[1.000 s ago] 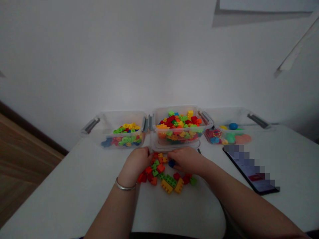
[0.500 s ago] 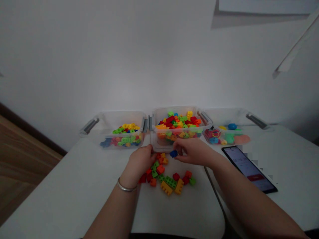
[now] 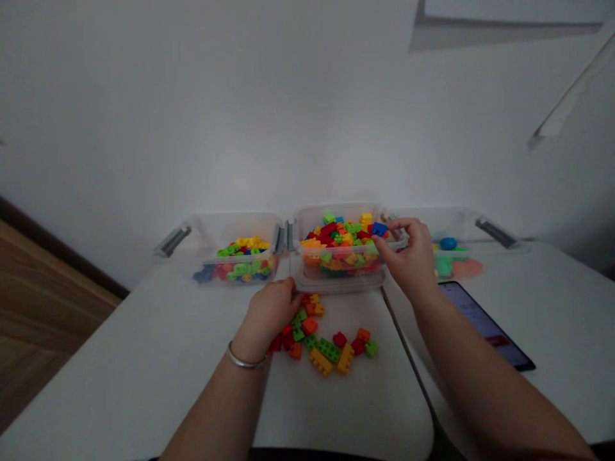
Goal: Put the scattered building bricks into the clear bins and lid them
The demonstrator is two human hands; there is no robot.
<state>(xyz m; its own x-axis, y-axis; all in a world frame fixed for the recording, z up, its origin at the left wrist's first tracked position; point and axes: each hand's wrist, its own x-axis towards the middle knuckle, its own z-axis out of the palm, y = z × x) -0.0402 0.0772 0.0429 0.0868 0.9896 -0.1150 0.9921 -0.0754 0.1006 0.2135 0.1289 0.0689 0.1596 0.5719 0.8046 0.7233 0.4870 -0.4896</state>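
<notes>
My right hand (image 3: 410, 256) pinches a blue toy brick (image 3: 379, 229) between thumb and fingers, over the right side of the middle clear plastic box (image 3: 336, 282). That box holds many red, green, yellow and orange bricks (image 3: 350, 238). My left hand (image 3: 273, 308), with a silver bangle on the wrist, rests on the table at the upper left of a curved group of loose bricks. Its thumb and index finger are apart, beside a small red brick (image 3: 306, 299); its other fingertips are hidden. Green bricks (image 3: 329, 350) and yellow bricks (image 3: 344, 358) lie lower in the group.
Left of the middle box stands another clear box (image 3: 230, 223) with colourful pieces. A third clear box (image 3: 442, 218), partly behind my right hand, holds a blue piece (image 3: 448, 244) and others. A phone (image 3: 485, 323) lies under my right forearm's far side. The wall is behind.
My right hand has moved up and to the right with the blue brick, from above the loose bricks to over the middle box. My left hand has stayed in place.
</notes>
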